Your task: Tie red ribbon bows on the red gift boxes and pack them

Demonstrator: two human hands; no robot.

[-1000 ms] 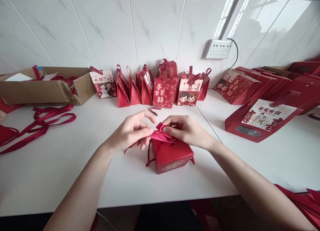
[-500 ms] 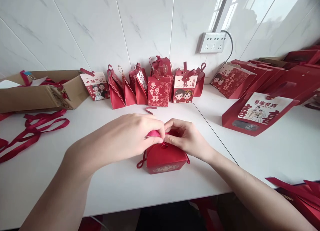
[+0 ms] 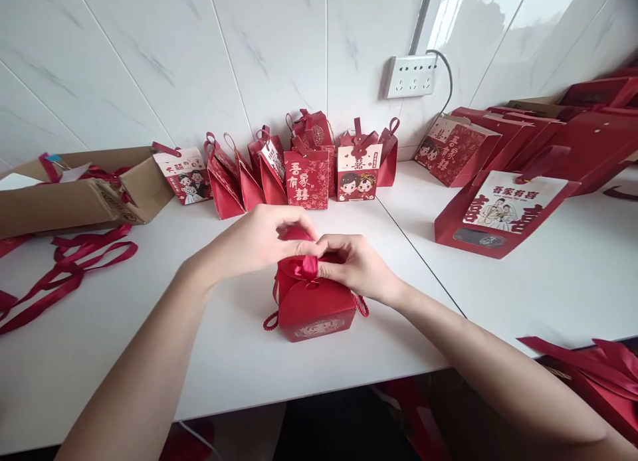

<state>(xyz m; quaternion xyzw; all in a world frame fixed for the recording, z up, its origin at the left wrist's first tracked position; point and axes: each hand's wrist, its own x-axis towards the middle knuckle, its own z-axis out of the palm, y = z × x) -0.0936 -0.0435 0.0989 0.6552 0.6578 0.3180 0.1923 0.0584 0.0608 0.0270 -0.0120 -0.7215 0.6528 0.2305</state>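
Observation:
A small red gift box (image 3: 319, 308) with a gold print on its front stands upright on the white table (image 3: 234, 374). Twisted red cord loops hang at both its sides. On top, a red satin ribbon (image 3: 306, 268) rises from the slot where the lid flaps meet. My left hand (image 3: 276, 238) pinches the ribbon between thumb and fingers, just above the lid. Close against it, my right hand (image 3: 356, 265) has thumb and forefinger pressed together on the ribbon too. The ribbon's far end is partly hidden behind my fingers.
Several finished red gift boxes (image 3: 306, 179) line the tiled wall. A cardboard box (image 3: 74, 195) with ribbons stands left, loose red ribbon (image 3: 70, 268) before it. To the right are a larger red box (image 3: 498, 215) and stacked boxes (image 3: 458, 149). A socket strip (image 3: 411, 76) is on the wall.
My left hand has lifted and turned, so more of the ribbon above the lid shows. My right hand stays beside it at the box top. The view has shifted slightly.

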